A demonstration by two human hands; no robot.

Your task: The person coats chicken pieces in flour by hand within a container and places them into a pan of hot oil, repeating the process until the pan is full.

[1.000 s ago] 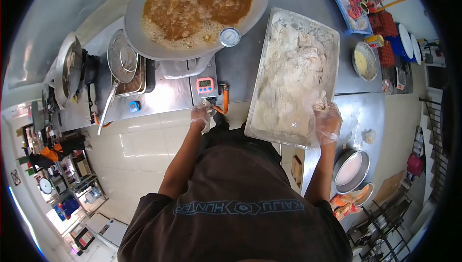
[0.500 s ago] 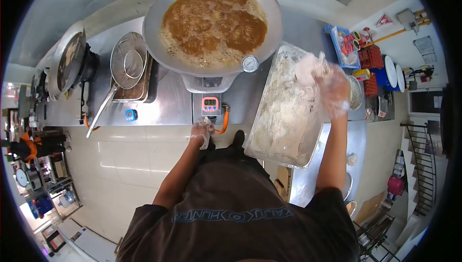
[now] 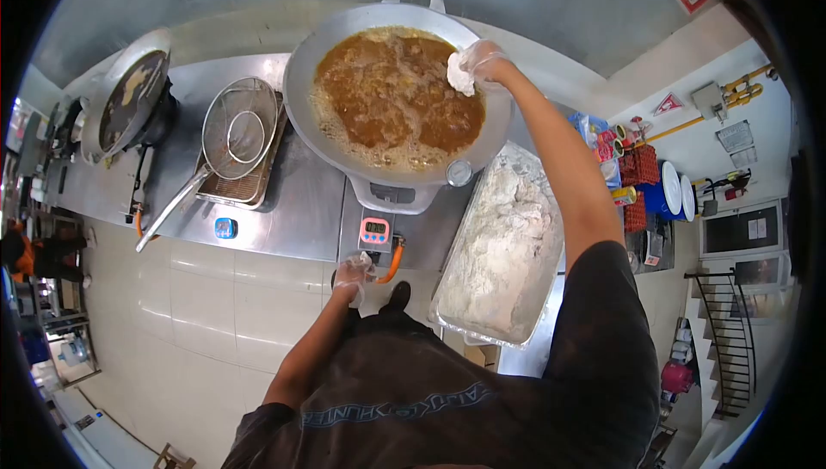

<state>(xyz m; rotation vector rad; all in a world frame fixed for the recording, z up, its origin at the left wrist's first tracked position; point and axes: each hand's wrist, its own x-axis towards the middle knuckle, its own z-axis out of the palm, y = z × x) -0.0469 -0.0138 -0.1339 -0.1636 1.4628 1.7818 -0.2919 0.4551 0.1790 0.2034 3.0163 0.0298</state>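
Note:
Over the right side of a large wok (image 3: 297, 116) of bubbling brown oil (image 3: 396, 95), my gloved right hand (image 3: 489, 62) grips a flour-coated piece of food (image 3: 460, 75). The coating hides what kind of food it is. My gloved left hand (image 3: 351, 276) is low at the counter's front edge, beside an orange hose (image 3: 395, 262) and below a pink timer (image 3: 374, 230). Its fingers are curled, and whatever they hold is not clear. A foil-edged tray (image 3: 527, 340) of white flour (image 3: 499, 254) lies right of the wok. A round thermometer (image 3: 459, 173) sits on the wok's rim.
Left of the wok, a long-handled strainer (image 3: 232, 129) rests on a wire-rack tray (image 3: 248, 187), with a blue timer (image 3: 225, 228) nearby. A second wok (image 3: 138, 95) stands far left. Red crates (image 3: 637, 168) stand at right. Another person (image 3: 43, 249) is at the far left.
My right hand has moved from the flour tray up and left to the wok, carrying the coated piece. The view has shifted; my left hand stays by the hose.

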